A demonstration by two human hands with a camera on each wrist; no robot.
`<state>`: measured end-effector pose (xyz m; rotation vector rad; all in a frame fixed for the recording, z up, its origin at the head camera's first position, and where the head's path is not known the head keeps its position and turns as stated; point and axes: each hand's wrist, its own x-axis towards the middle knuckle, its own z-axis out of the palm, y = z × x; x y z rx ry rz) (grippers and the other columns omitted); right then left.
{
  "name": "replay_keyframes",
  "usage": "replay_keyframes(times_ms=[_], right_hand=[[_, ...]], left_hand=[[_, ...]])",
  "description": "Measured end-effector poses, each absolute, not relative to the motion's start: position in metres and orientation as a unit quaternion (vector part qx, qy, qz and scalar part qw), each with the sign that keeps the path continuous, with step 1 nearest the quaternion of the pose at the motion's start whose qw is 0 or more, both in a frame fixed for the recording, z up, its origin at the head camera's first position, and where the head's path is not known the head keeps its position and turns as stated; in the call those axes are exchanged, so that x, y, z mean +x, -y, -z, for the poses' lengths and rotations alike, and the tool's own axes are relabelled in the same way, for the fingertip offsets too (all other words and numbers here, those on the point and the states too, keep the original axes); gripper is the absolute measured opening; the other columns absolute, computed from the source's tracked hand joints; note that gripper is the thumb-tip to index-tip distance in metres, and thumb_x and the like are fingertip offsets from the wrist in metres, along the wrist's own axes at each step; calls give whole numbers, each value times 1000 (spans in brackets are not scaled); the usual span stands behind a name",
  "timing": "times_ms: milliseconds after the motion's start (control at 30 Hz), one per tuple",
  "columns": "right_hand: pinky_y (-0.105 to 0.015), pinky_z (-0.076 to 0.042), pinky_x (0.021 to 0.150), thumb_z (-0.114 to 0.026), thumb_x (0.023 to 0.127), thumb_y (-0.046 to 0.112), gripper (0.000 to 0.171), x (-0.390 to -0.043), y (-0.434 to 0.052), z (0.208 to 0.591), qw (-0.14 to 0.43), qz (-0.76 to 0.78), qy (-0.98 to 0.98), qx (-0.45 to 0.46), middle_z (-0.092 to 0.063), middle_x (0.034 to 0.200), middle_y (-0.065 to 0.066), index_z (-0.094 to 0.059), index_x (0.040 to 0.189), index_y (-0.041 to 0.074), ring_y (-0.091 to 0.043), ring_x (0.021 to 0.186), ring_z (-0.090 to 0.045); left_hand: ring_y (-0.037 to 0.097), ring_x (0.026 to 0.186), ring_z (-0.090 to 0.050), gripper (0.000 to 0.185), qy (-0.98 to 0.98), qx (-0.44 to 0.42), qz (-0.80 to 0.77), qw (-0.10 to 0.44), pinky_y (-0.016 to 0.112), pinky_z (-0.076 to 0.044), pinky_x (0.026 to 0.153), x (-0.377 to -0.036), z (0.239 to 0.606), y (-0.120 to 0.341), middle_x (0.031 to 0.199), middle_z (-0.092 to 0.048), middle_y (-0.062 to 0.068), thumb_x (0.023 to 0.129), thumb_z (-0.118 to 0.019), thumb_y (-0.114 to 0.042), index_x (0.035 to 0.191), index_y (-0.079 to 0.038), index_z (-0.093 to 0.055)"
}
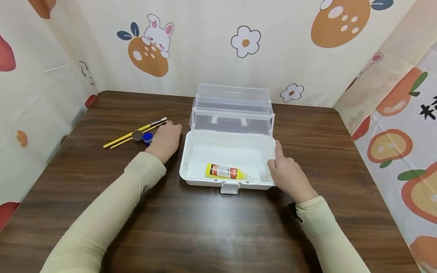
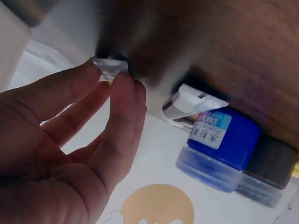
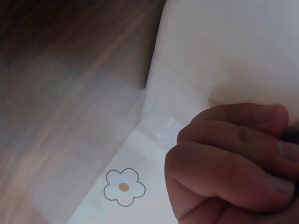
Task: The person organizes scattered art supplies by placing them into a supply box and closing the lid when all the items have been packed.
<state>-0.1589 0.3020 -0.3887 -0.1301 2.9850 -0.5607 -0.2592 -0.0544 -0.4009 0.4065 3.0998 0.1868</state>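
My left hand is left of the white storage box. In the left wrist view its thumb and fingers pinch a small tube by its flat, crimped end; the rest is hidden. Beside that hand are another crimped tube, a blue paint jar and a dark paint jar. With curled fingers, my right hand grips the box's right rim. The box's clear lid is up. Inside lies a yellow glue bottle along the front wall.
Two yellow-handled paintbrushes lie on the wooden table, beyond the jars. A patterned curtain closes off the back and both sides. The box's front latch hangs down.
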Motion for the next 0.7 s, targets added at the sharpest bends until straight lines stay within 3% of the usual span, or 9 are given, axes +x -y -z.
replay_keyframes(times_ms=[200, 500, 700], right_hand=[[-43, -44, 54, -32, 99, 19, 66, -158, -302, 387, 44, 183, -981, -41, -51, 55, -12, -11, 154, -10, -25, 52, -49], [-43, -44, 56, -31, 100, 20, 66, -160, -303, 388, 54, 183, -981, -38, -52, 57, -12, -9, 155, -9, -25, 53, -50], [-45, -46, 59, -31, 100, 20, 66, -159, -304, 388, 55, 184, -981, -34, -53, 59, -12, -9, 155, -9, -26, 56, -52]], left_hand=[[37, 87, -69, 19, -988, 136, -66, -11, 48, -57, 77, -258, 401, 56, 95, -69, 23, 100, -48, 3, 106, 3, -66], [35, 99, -64, 28, -985, 142, -97, -5, 48, -53, 87, -256, 395, 59, 103, -66, 21, 91, -60, 1, 119, 0, -65], [32, 85, -61, 29, -979, 122, -151, -67, 47, -53, 78, -244, 368, 60, 105, -63, 19, 89, -67, -3, 118, -3, -66]])
